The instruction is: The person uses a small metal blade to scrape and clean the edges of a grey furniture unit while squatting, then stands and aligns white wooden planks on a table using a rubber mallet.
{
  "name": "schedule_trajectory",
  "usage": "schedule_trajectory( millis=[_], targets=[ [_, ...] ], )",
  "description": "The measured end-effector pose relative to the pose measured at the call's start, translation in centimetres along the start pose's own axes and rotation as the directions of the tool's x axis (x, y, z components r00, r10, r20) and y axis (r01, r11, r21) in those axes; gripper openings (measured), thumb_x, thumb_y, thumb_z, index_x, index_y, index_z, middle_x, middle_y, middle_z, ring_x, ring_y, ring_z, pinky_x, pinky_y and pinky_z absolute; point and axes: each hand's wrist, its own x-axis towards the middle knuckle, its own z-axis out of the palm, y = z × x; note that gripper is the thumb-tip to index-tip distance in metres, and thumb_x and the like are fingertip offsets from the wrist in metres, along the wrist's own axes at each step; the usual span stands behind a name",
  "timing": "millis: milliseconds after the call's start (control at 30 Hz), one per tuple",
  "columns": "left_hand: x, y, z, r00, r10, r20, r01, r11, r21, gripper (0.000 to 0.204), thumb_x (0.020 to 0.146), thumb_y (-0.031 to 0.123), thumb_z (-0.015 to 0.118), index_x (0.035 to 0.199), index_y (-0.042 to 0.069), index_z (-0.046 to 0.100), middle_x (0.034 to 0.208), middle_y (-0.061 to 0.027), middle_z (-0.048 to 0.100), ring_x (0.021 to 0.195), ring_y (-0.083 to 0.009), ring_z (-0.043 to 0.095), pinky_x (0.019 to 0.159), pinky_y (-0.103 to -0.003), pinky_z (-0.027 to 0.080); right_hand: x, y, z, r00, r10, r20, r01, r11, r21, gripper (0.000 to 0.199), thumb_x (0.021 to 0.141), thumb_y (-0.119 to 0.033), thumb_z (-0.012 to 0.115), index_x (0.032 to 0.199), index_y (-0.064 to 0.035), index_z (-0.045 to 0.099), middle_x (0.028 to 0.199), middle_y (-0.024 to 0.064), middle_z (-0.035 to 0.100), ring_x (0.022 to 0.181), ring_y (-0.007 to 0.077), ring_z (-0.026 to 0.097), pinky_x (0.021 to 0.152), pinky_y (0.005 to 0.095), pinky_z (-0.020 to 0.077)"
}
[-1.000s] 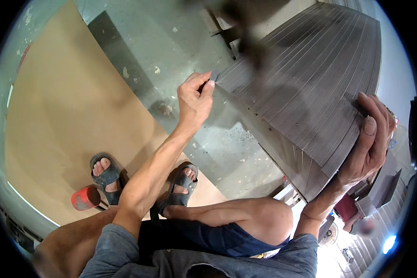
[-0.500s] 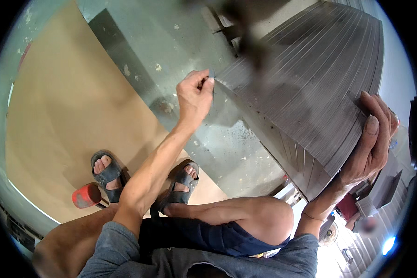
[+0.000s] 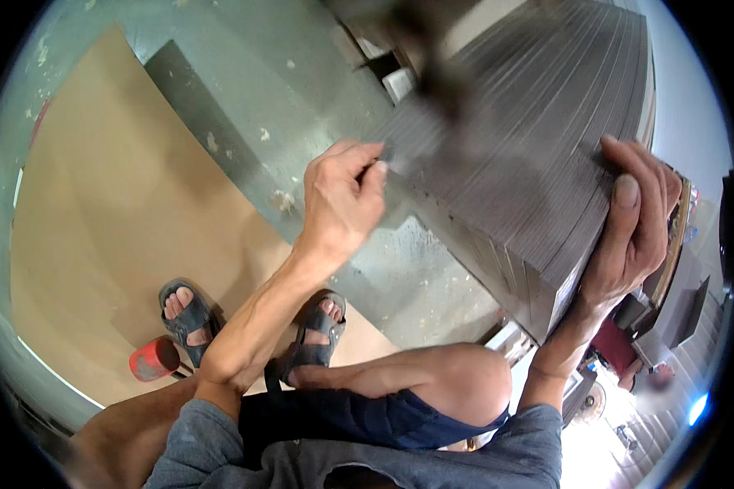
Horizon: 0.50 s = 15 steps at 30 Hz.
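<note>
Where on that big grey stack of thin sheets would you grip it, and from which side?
Probably at its two near corners, from opposite sides. The grey stack of sheets is broad and many-layered, so one hand would likely not control it. The right hand already wraps the right corner edge, fingers across the layers; the left hand pinches the left corner. That spread should steady it.

Grey rolled-up sleeves point(image 3: 204, 444), dark blue shorts point(image 3: 367, 416), bare forearms, grey strapped sandals point(image 3: 189, 319) on both feet

Dark grey, finely line-striped stack of sheets point(image 3: 530, 155), tan board point(image 3: 114, 204), red roll point(image 3: 153, 359), grey-green paint-flecked floor point(image 3: 294, 98).
</note>
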Motion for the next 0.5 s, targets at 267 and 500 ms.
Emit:
schedule_trajectory(
  millis=[267,500],
  targets=[
    [-6.3,9.1,-2.1,0.931,0.365,0.025,-0.362,0.929,-0.083,0.03,0.089,0.006,0.061,0.116,-0.005,0.066,0.095,-0.0154,0.069,0.084,-0.0203,0.065,0.077,-0.032,0.053,-0.7,1.1,0.1,1.0,-0.025,0.003,0.025,0.999,0.028,0.027,0.097,-0.02,0.054,0.103,-0.0027,0.073,0.099,0.0096,0.07,0.102,0.0211,0.056,0.099,0.0357,0.0347],
    [0.3,-7.3,2.5,0.887,-0.414,-0.204,0.293,0.847,-0.443,0.034,0.091,0.005,0.067,0.122,-0.006,0.061,0.095,-0.0064,0.068,0.082,-0.0106,0.059,0.075,-0.025,0.049,-0.4,0.9,0.1,0.999,-0.048,0.004,0.048,0.999,0.002,0.028,0.098,-0.022,0.053,0.103,-0.0034,0.073,0.099,0.0094,0.07,0.101,0.0206,0.056,0.098,0.0355,0.0359]
  ],
)
